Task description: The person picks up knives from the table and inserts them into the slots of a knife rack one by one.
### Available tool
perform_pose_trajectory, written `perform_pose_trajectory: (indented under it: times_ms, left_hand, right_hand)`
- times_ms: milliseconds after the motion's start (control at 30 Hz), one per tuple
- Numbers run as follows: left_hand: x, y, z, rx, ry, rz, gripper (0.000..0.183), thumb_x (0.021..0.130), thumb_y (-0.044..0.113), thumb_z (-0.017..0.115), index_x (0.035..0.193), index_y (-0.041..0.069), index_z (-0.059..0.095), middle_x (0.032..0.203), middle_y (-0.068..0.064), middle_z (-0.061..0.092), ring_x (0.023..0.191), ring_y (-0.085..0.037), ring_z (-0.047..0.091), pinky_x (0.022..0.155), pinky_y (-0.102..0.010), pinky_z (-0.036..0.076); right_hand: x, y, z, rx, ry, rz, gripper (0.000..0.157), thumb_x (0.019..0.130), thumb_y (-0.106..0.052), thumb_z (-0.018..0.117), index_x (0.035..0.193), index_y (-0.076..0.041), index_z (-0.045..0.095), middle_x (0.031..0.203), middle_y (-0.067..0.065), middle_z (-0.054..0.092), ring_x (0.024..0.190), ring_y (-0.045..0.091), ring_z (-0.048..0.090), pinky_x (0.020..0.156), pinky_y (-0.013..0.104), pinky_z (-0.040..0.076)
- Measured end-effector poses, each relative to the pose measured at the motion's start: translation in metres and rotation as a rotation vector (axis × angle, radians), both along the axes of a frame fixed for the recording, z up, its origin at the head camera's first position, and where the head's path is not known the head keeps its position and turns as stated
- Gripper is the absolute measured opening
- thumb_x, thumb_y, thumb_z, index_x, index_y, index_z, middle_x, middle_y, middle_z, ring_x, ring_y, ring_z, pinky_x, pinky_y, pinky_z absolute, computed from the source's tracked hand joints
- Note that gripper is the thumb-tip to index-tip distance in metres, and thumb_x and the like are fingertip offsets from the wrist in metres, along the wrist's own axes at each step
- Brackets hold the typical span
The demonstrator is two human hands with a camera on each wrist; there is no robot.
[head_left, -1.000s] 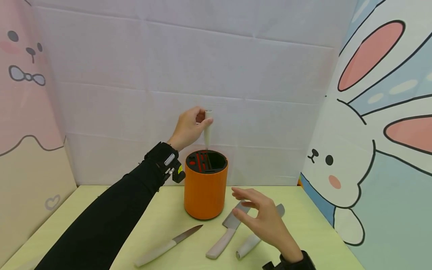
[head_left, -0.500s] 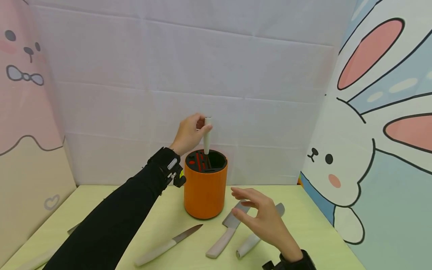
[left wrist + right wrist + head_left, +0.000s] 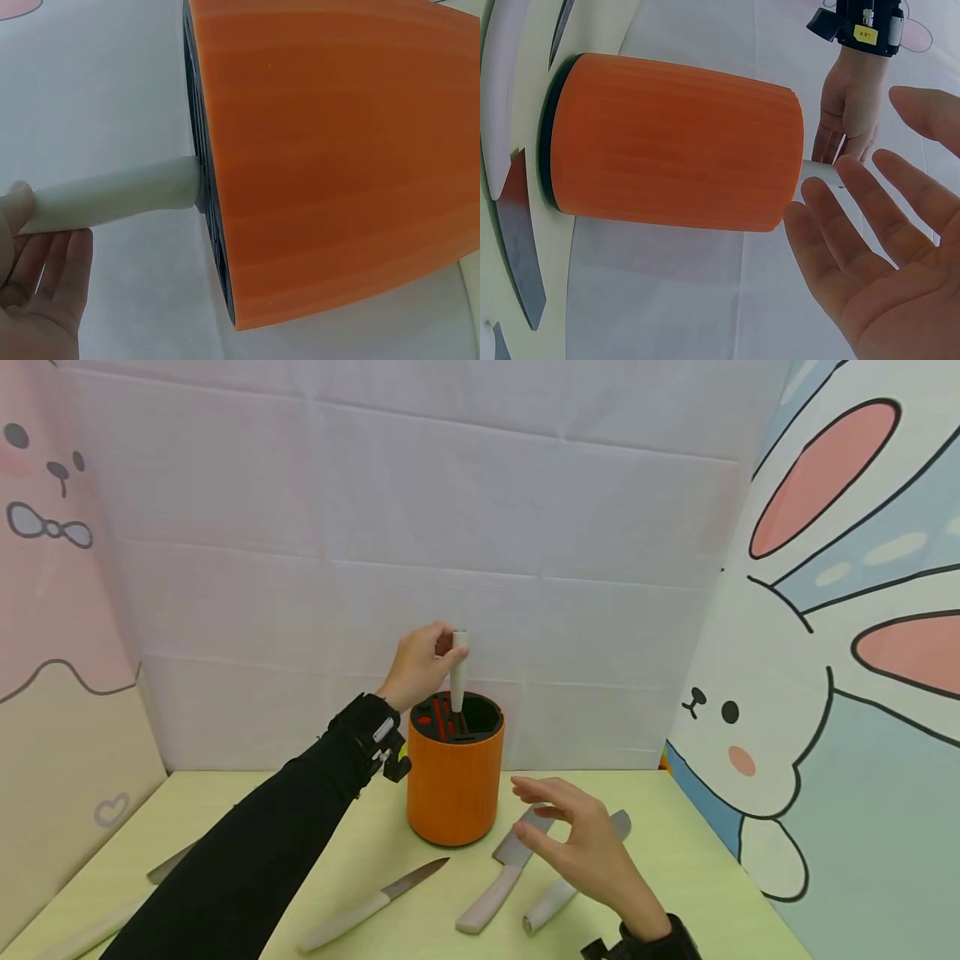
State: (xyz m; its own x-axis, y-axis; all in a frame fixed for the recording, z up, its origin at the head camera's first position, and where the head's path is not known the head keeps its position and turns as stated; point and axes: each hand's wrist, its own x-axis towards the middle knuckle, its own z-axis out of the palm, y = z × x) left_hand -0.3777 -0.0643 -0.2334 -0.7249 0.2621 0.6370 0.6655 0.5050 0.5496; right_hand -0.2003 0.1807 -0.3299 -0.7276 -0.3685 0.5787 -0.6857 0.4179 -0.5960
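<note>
My left hand [image 3: 420,667] pinches the upper end of a white knife handle [image 3: 458,677] between thumb and fingers. The knife stands upright over the orange round knife block [image 3: 453,789], its blade mostly hidden inside the black slotted top. In the left wrist view the lower end of the handle [image 3: 142,191] comes close to that top. Fingers spread and slightly bent, my right hand [image 3: 581,843] holds nothing. Below it lie a cleaver [image 3: 491,897] and another white-handled knife [image 3: 551,902], both partly covered by the hand in the head view.
A pointed knife [image 3: 352,920] lies on the pale yellow table [image 3: 405,935] in front of the block. At the far left, a blade [image 3: 168,864] and a white handle [image 3: 90,935] show partly from behind my left sleeve. A white sheet [image 3: 600,635] hangs behind.
My left hand has lowered the knife, so its handle now sits just above the block's top. The right hand has stayed in place.
</note>
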Motion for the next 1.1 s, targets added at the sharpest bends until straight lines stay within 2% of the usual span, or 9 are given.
perform_pose_trajectory:
  times_ms: [167,300,667,933,1100]
  left_hand:
    - [-0.001,0.0,-0.002,-0.002,-0.007,0.002,0.022,0.095,0.022,0.062,0.112,0.008,0.058,0.1,-0.004,0.059,0.091,-0.017,0.056,0.08,-0.034,0.049]
    - [-0.002,0.0,-0.002,-0.001,-0.026,0.01,0.024,0.096,0.023,0.061,0.114,0.007,0.057,0.102,-0.005,0.059,0.092,-0.018,0.056,0.081,-0.034,0.049]
    - [-0.002,-0.003,-0.005,-0.001,-0.078,0.041,0.042,0.094,0.022,0.064,0.13,0.008,0.049,0.111,-0.008,0.058,0.097,-0.02,0.057,0.082,-0.035,0.051]
    - [0.0,-0.006,-0.005,0.044,-0.093,0.012,0.05,0.094,0.018,0.064,0.137,0.008,0.042,0.117,-0.011,0.056,0.099,-0.022,0.058,0.083,-0.036,0.052]
    - [-0.001,-0.011,-0.006,0.06,-0.085,0.007,0.049,0.094,0.02,0.063,0.137,0.01,0.043,0.118,-0.009,0.056,0.098,-0.02,0.058,0.083,-0.035,0.051]
  right_hand:
    - [-0.005,0.002,-0.006,-0.006,-0.001,0.003,0.047,0.088,-0.025,0.071,0.132,-0.03,0.054,0.12,-0.011,0.059,0.106,0.011,0.057,0.084,0.035,0.053]
    - [-0.006,0.002,-0.006,-0.003,0.002,0.002,0.048,0.088,-0.024,0.071,0.132,-0.031,0.054,0.12,-0.011,0.059,0.106,0.011,0.057,0.084,0.037,0.053]
    - [0.013,-0.007,0.015,0.003,0.011,0.011,0.046,0.086,-0.009,0.072,0.129,-0.017,0.057,0.117,-0.003,0.061,0.105,0.012,0.058,0.082,0.041,0.054]
    - [-0.004,0.001,-0.004,0.015,0.012,0.007,0.048,0.087,-0.019,0.072,0.131,-0.027,0.055,0.119,-0.009,0.059,0.106,0.011,0.057,0.084,0.035,0.053]
    - [-0.007,0.002,-0.008,0.014,-0.003,0.016,0.048,0.088,-0.022,0.071,0.132,-0.03,0.054,0.12,-0.011,0.058,0.107,0.011,0.056,0.085,0.033,0.053]
